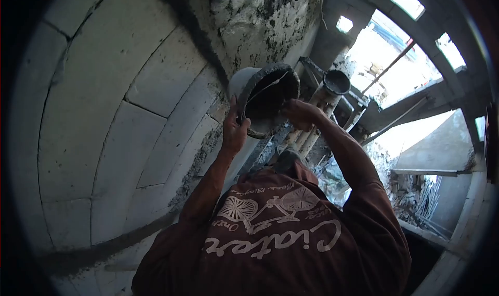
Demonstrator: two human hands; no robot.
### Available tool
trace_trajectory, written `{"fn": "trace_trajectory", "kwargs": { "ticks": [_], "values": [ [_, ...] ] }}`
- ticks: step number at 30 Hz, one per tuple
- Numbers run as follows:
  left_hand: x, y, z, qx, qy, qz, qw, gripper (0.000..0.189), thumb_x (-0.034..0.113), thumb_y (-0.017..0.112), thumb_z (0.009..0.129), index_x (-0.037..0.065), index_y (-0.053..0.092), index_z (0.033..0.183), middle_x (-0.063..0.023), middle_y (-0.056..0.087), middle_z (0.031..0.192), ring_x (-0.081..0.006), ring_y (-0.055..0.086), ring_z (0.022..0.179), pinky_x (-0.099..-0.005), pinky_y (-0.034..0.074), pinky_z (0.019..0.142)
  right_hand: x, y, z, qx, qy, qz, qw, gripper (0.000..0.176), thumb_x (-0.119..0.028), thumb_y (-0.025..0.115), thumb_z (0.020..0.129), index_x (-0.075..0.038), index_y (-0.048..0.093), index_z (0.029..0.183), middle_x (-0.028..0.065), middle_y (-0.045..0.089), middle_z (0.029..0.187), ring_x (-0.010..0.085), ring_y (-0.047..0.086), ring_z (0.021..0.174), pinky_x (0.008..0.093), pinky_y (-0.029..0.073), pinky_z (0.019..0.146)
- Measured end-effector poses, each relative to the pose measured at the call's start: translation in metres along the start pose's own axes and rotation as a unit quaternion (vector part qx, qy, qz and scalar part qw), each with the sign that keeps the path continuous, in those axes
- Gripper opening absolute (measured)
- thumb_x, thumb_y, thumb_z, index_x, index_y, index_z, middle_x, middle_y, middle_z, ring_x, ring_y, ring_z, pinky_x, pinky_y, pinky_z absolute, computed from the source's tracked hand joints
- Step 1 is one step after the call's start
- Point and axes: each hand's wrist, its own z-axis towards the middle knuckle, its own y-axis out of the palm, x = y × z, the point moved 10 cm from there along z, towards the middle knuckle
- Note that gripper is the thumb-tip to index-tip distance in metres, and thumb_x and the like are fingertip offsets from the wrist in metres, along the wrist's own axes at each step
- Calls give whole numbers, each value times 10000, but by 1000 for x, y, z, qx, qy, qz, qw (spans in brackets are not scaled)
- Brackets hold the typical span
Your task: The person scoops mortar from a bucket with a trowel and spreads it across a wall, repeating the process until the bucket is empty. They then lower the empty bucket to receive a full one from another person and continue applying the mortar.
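Note:
A bucket [243, 81], its rim and inside coated with dark grey mortar, is tilted so that its mouth faces me. My left hand [235, 130] grips the rim on its left side, with the thumb at the edge. At the right side of the mouth, my right hand [302, 114] has its fingers closed near the rim; what they hold, if anything, is hidden. A thin wire handle [267, 88] crosses the opening. Just right of the bucket is a round dark container [337, 82] on a wooden support.
A block wall [114, 135] with dark joints fills the left side. Rough plaster [254, 26] covers the surface above the bucket. At right are frame openings, a slanted board [439, 143] and rubble below.

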Motion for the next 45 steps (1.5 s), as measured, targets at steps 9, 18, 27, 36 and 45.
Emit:
{"fn": "trace_trajectory", "kwargs": {
  "ticks": [9, 18, 27, 36, 45],
  "values": [
    [-39, 34, 29, -87, -104, -28, 990, 509, -14, 504, 789, 10, 445, 1294, -55, 545, 1199, -145, 503, 1084, -274, 366, 950, -27, 33, -35, 97, 340, 779, 518, 314, -310, 481, 930, -18, 560, 1013, 78, 578, 727, 150, 570, 524, 280, 467, 438],
    [-156, 54, 78, 44, -376, -328, 866, 348, 43, 540, 774, -5, 528, 1119, -108, 592, 1048, -281, 569, 995, -456, 445, 917, 12, 14, -70, 184, 165, 962, 114, 357, -336, 536, 900, -67, 496, 1131, 32, 487, 657, 100, 448, 437, 224, 396, 371],
    [-246, -10, -53, 244, -442, -313, 804, 316, 23, 532, 754, -17, 516, 1067, -142, 564, 991, -293, 584, 928, -464, 508, 811, 194, -133, -334, 801, 380, 286, 364, 321, -186, 583, 853, -20, 467, 1101, 85, 568, 811, 145, 559, 629, 262, 488, 526],
    [-234, -94, -284, 208, -524, 101, 820, 456, 97, 647, 715, 65, 481, 1139, -174, 536, 1016, -315, 547, 948, -416, 452, 838, 225, -56, 0, 586, 465, 180, 639, 157, -112, 569, 825, -27, 504, 939, 70, 532, 734, 170, 536, 619, 327, 445, 540],
    [-188, -102, -284, 2, -363, 438, 823, 550, 177, 815, 546, 13, 564, 1008, -193, 595, 940, -341, 598, 889, -407, 481, 765, 202, 161, 33, 419, 450, 743, 264, 262, -322, 477, 915, -83, 505, 1018, 15, 473, 690, 120, 491, 534, 283, 433, 457]
  ]
}}
